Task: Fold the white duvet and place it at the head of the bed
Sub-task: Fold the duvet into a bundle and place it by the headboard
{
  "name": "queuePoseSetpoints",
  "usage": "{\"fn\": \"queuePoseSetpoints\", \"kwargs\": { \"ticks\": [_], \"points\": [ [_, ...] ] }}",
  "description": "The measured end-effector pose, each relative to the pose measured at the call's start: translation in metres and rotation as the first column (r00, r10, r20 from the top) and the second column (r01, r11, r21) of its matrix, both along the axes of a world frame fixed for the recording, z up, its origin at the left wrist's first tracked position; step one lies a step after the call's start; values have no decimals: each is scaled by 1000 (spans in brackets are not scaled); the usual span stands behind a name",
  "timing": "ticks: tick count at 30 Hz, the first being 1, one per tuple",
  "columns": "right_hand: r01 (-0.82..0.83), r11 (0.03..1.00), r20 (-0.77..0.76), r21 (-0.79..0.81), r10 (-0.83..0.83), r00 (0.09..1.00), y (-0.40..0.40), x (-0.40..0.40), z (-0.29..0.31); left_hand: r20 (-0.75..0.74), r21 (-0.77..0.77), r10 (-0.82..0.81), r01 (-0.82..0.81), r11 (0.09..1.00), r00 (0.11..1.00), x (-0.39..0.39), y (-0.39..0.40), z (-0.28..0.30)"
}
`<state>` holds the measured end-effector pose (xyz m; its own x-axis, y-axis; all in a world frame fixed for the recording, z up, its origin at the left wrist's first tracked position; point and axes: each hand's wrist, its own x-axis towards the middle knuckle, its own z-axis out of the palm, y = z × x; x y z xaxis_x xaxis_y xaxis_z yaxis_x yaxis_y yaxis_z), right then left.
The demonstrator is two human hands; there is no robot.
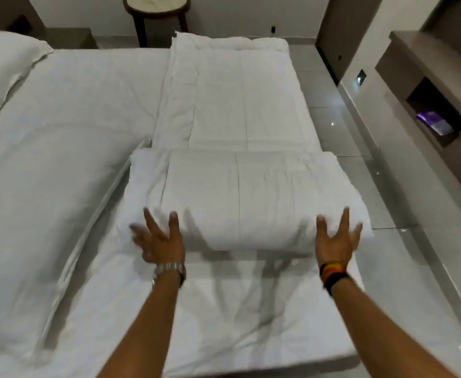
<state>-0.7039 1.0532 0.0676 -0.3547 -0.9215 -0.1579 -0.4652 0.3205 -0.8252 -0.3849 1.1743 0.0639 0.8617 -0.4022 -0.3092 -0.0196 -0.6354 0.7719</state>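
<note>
Pillow (3,69) far left of left hand, beyond it, marking head of bed. Left hand (160,241) released, fingers splayed, blurred, at near-left edge of folded bulk. White duvet (237,197) between and just beyond both hands, narrow strip along bed's right side, near part doubled over, likely just laid down. Right hand (335,238) likewise spread, grasping nothing, at fold's near-right edge. Folding partway; duvet not yet at head.

White duvet (237,186), stitched in plain quilted panels; white bed sheet (60,159) and pillow (3,69). Pale grey glossy floor tiles (387,214). Silver watch (169,270); black, orange and yellow wristband (333,272).
</note>
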Motion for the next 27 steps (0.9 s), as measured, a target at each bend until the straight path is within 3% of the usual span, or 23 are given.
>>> {"fn": "queuePoseSetpoints", "kwargs": {
  "ticks": [2, 5, 8, 13, 21, 27],
  "points": [
    [81, 982, 68, 172, -94, 993, 16, 6, -36, -146, 48, 93, -87, 995, 985, -21, 5, -31],
    [134, 951, 238, 280, -204, 950, 4, 25, -59, -350, -78, 235, -278, 958, 907, -33, -2, -48],
    [297, 901, 274, 315, -386, 881, -46, 48, -58, -359, -151, 345, -419, 896, 867, -11, -31, -49],
    [456, 815, 218, 357, -548, 808, -94, 66, -65, -433, -65, 453, -528, 847, 779, 21, -76, -50],
    [436, 857, 288, 274, -506, 813, -76, 60, -85, -470, -108, 462, -568, 816, 752, 22, -69, -60],
    [389, 888, 355, 245, -455, 817, -21, 40, -46, -491, -199, 425, -573, 795, 760, -3, -6, -11]
  ]
}}
